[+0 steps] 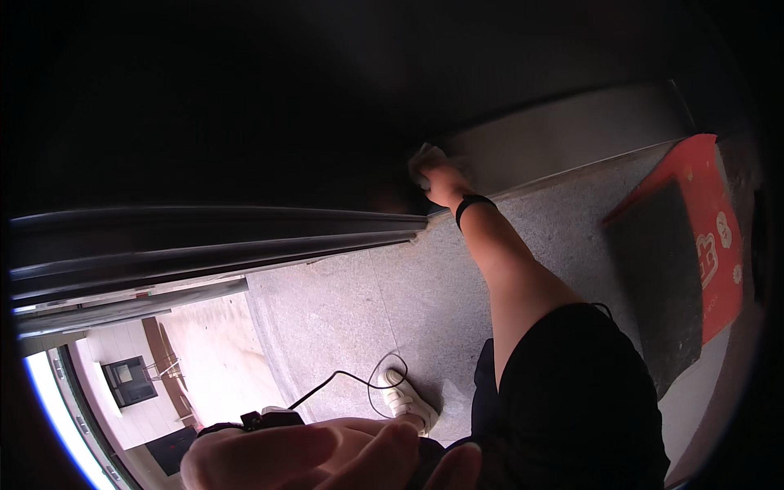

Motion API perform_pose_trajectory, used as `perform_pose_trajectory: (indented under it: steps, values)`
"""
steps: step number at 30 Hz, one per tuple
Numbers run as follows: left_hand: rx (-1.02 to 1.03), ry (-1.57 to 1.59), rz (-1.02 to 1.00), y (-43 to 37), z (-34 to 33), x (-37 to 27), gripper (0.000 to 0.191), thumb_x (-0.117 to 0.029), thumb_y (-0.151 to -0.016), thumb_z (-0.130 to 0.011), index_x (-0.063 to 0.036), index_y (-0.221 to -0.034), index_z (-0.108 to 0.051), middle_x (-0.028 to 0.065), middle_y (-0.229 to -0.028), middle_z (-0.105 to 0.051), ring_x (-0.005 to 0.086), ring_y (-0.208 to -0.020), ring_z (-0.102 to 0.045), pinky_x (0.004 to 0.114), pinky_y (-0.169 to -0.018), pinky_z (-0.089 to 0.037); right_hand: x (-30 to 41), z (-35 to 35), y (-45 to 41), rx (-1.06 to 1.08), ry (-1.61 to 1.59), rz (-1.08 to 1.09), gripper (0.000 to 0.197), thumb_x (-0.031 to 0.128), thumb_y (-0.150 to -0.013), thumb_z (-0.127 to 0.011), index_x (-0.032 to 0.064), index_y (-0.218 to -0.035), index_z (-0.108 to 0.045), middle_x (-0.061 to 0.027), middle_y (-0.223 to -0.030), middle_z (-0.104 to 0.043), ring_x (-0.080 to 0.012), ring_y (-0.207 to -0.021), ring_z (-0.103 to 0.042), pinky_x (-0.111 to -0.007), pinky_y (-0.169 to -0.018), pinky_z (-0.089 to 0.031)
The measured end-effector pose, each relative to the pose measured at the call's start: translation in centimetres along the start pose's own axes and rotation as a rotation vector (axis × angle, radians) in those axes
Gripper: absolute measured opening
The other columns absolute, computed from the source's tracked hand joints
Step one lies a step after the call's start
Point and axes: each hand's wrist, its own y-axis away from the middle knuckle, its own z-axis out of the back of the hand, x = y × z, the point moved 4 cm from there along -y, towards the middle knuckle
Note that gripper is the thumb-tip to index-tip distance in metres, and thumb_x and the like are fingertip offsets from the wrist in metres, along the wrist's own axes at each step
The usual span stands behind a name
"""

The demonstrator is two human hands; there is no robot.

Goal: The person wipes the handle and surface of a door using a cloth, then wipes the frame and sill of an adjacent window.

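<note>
My right hand [444, 180] reaches out from a black sleeve and wears a black band at the wrist. Its fingers grip a crumpled greyish cloth [427, 158], slightly blurred, against the lower part of a dark panel [294, 153], possibly a door. Beside the hand runs a grey strip [569, 144] along the panel's foot. Close below the camera is my left hand [331, 456], its fingers bent and partly cut off by the frame. A small black device [272, 419] with a cable [324, 383] shows just behind it; whether the hand holds it is unclear.
A dark ridged frame [214, 229] ends near the right hand. On the speckled floor [331, 312] a cable loop lies around a white shoe [401, 395]. A red mat [723, 288] with pale print and a dark sheet [655, 275] are at right. A pale building [113, 373] stands beyond the opening.
</note>
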Motion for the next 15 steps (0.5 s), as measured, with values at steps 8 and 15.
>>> perform_pose_trajectory:
  steps: [8,15]
  values:
    - [-0.631,-0.657,0.893,17.6,-2.2,1.6,0.049,-0.029,-0.087,-0.058,-0.0085,-0.127,-0.037,0.0179,-0.123,-0.052,0.0311,-0.122,-0.045,0.049,-0.1,-0.037,1.8,1.5,0.9,-0.011,-0.013,-0.078,0.029,0.012,-0.07,-0.065,0.0052,-0.099,-0.064,-0.0167,-0.104,-0.064,-0.0322,-0.099,-0.06,-0.041,-0.084,-0.049]
    - [-1.165,-0.372,1.186,21.7,-11.2,5.6,0.104,-0.05,-0.068,-0.076,-0.0121,-0.142,-0.013,0.019,-0.138,-0.025,0.0366,-0.125,-0.033,0.053,-0.105,-0.035,4.6,4.1,0.5,0.089,0.304,0.364,0.023,0.014,-0.063,-0.069,0.0135,-0.086,-0.07,-0.0043,-0.11,-0.054,-0.0253,-0.111,-0.044,-0.039,-0.094,-0.035]
